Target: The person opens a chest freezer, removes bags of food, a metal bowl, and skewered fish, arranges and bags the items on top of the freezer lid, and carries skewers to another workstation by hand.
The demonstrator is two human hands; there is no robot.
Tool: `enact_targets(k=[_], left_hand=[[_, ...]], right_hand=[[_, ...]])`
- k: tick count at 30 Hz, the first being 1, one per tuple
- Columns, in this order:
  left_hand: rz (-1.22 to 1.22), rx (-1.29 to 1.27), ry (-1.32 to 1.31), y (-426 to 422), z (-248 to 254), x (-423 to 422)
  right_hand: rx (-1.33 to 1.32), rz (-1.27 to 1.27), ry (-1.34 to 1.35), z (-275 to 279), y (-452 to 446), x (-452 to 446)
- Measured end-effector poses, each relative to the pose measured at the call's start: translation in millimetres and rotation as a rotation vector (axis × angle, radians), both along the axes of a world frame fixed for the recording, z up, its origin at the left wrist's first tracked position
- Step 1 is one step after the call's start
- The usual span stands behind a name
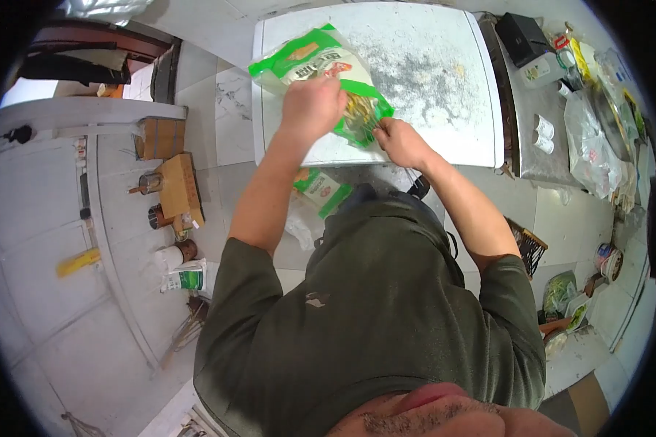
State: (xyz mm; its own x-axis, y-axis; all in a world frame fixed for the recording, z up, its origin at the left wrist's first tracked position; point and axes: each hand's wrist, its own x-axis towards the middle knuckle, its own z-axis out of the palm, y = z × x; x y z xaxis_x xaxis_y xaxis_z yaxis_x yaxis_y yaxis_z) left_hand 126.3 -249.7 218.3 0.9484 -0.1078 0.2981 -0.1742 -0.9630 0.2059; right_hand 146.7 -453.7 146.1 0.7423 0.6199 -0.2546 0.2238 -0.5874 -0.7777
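Note:
A green and clear plastic food bag [310, 62] with printed characters lies on a white tabletop [459, 109]. Yellowish-brown contents show through its near end. My left hand [312, 108] is closed over the left side of the bag, its knuckles up and its fingertips mostly hidden. At the bag's near right corner, my right hand [403, 143] pinches the green edge between thumb and fingers. The two hands are a short way apart, both at the near half of the bag.
Dark grey smudges cover the tabletop's middle. Below its near edge sits another green and white bag [322, 191]. A metal counter [547, 160] on the right holds a black box [521, 38], white cups [544, 134] and plastic bags [590, 138]. Cardboard boxes [178, 191] stand on the left.

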Motion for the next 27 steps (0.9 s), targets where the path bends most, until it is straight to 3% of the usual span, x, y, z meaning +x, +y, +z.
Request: enact_targets(k=[7,10,11,15,17,20,22,23,25,27], left_hand=[[0.02,-0.02,-0.113,-5.5,-10.2,-8.4],[0.043,-0.038,-0.083,-5.1,-12.5,-16.6],[0.042,-0.04,-0.073,-4.0,-12.3,-16.4],[0.048,-0.031,-0.074,-7.1,-14.0,-18.6],[0.02,-0.061,-0.081,-9.2,-14.2,-19.7],[0.021,-0.11,0.003,-11.3,-19.5,-23.8],[0.031,-0.203,0.047,-10.6,-32.3,-34.2],[0.034,-0.249,0.041,-11.8,-44.2,-40.1],[0.041,-0.242,0.166,-12.9,-64.8,-52.6],[0.053,-0.289,0.148,-13.7,-87.6,-65.4]], right_hand=[[0.043,-0.022,0.095,-15.1,47.1,14.7],[0.241,-0.08,0.144,-31.3,67.2,20.1],[0.144,-0.059,0.084,-35.1,72.9,24.0],[0.224,0.235,-0.16,-26.4,90.9,33.4],[0.221,0.269,-0.151,-40.3,97.3,42.3],[0.372,0.169,-0.091,-72.1,93.2,43.3],[0.426,0.077,-0.052,-52.7,79.1,34.5],[0.277,0.083,-0.023,-78.3,64.8,35.7],[0.002,0.087,-0.029,-48.3,23.8,24.8],[-0.028,-0.168,0.057,-27.2,-3.6,30.1]])
